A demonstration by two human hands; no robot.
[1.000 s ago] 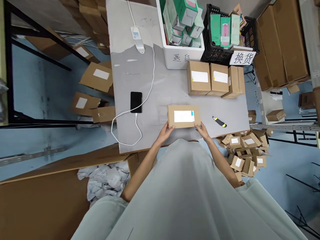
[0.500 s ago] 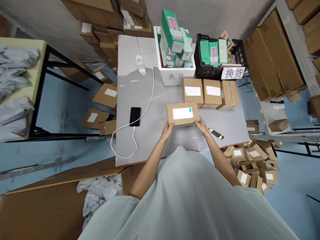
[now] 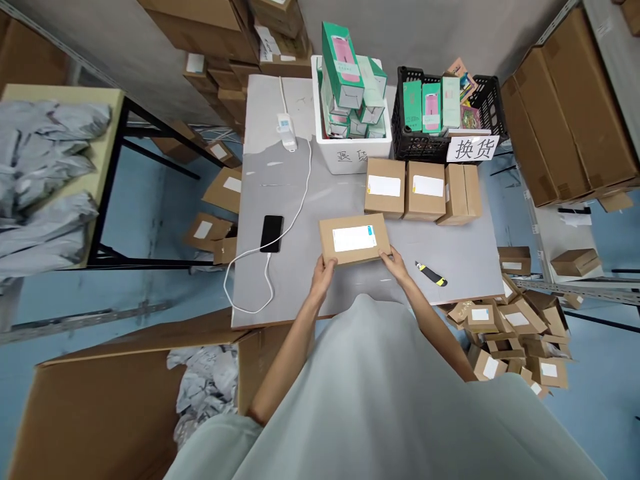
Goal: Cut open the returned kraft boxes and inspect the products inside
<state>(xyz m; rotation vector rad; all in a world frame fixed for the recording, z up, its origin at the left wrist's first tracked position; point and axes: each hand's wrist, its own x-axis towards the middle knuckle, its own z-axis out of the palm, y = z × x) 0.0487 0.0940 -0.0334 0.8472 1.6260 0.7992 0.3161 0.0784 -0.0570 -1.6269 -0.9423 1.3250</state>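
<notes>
A brown cardboard box (image 3: 327,248) with a white label on top is held between my two hands over the grey table (image 3: 295,287). My left hand (image 3: 323,273) grips its near left corner, thumb on top. At the near right corner my right hand (image 3: 395,263) is closed on the same box. To the right of my right hand lies a black and yellow box cutter (image 3: 431,273). Behind the held box stand three more cardboard boxes (image 3: 384,203) in a row, two with white labels showing.
A white bin (image 3: 345,157) and a black crate (image 3: 420,143), both with green boxes, stand at the back. A phone (image 3: 271,233) on a white cable lies left. Opened boxes (image 3: 515,320) pile up on the floor at right; a large carton (image 3: 100,413) with grey bags stands near left.
Both hands have brought the held box a little left and closer to me, away from the row of boxes. The camera view has shifted slightly.
</notes>
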